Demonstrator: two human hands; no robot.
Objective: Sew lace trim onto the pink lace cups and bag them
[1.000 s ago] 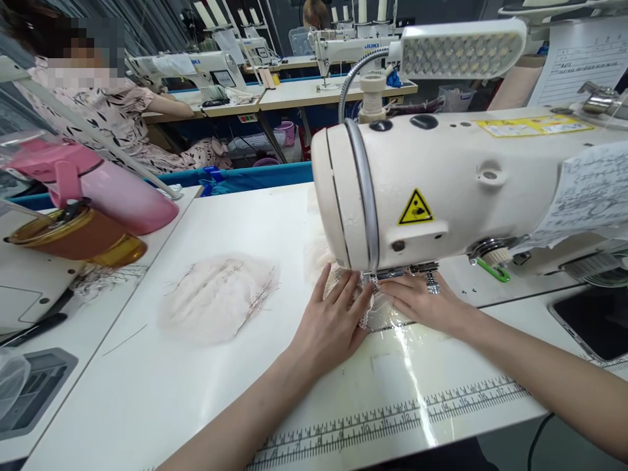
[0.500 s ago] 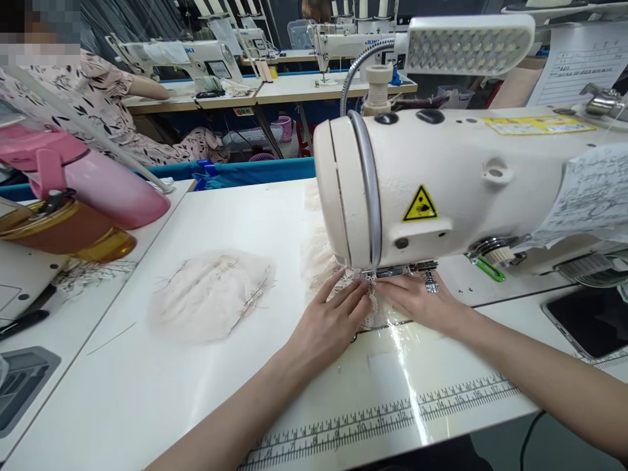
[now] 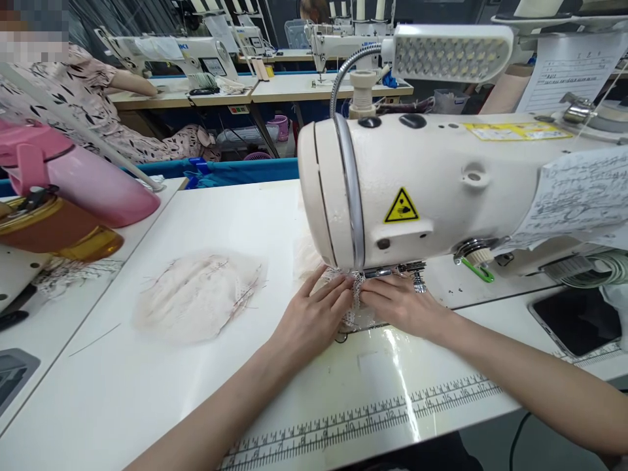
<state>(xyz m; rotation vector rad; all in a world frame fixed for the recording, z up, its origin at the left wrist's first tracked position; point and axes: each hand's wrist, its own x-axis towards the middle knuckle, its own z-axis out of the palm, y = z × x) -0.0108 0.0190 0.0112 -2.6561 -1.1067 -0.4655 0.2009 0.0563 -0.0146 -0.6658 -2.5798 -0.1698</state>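
Note:
Under the head of a white sewing machine [image 3: 432, 176], a pale strip of lace fabric [image 3: 356, 297] lies on the bed. My left hand [image 3: 314, 314] rests on it palm down, fingers stretched out flat toward the presser foot. From the other side, my right hand [image 3: 405, 306] lies with its extended fingers along the lace's right edge. Metal parts of the machine partly cover those fingers, and the needle is hidden. A sheer, pale pink fabric piece [image 3: 199, 297] with loose thread ends lies flat to the left of my hands.
A printed ruler [image 3: 363, 422] runs along the table's front edge. At right lies a black phone [image 3: 576, 320]. A pink bottle [image 3: 93, 176] and an amber cup [image 3: 59, 226] stand at left. Across the blue cloth divider [image 3: 245, 173] sits another person [image 3: 93, 111] near other machines.
The view has turned slightly, so most things sit further left in the picture. My right hand's fingers have come a little closer to the lace strip; my left hand keeps lying on it.

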